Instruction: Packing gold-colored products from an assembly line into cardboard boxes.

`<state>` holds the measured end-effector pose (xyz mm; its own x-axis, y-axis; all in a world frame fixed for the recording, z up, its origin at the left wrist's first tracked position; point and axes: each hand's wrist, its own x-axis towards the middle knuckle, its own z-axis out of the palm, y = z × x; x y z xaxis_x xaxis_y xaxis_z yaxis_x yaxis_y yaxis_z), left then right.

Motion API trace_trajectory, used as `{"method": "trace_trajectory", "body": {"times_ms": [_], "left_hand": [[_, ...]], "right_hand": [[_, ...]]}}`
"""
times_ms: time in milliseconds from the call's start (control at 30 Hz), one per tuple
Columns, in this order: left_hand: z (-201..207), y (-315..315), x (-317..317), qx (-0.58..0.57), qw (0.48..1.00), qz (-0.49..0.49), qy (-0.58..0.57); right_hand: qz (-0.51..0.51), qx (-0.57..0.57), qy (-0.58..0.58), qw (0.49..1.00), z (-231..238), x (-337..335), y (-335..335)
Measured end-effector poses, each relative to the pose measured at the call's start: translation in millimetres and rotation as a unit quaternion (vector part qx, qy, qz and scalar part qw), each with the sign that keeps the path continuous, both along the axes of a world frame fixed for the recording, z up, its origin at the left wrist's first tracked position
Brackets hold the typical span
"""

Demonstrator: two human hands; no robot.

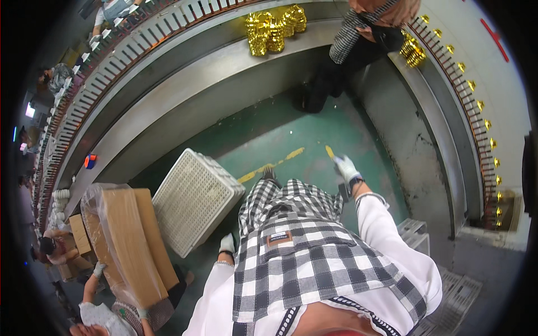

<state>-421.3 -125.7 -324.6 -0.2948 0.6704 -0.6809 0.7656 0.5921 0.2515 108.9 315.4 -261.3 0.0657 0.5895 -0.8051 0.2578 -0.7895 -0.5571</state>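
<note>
At the lower left of the frame, a large brown cardboard box in clear plastic wrap (137,241) is held by a co-worker's gloved hands. Right of it, a white rectangular lattice plastic crate (193,201) sits tilted on the green floor (269,129), left of centre. The wearer's white-gloved left hand (227,245) hangs near its lower right side; whether its fingers are curled cannot be told. At the upper centre, shiny gold stacked pieces (272,33) rest on a grey metal tabletop (216,70). Right of centre, the white-gloved right hand (346,168) is over the floor, fingers loosely extended.
</note>
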Motion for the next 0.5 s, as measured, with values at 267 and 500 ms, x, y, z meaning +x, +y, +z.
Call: {"method": "trace_trajectory", "body": {"times_ms": [267, 500], "left_hand": [[57.9, 2.5, 2.9, 0.041, 0.989, -0.016, 0.142], [114.8, 247.2, 31.4, 0.146, 0.785, 0.478, -0.365]], "right_hand": [[0.145, 0.213, 0.025, 0.966, 95.2, -132.2, 140.2], [0.154, 0.254, -0.03, 0.954, 112.9, -179.0, 246.8]]}}
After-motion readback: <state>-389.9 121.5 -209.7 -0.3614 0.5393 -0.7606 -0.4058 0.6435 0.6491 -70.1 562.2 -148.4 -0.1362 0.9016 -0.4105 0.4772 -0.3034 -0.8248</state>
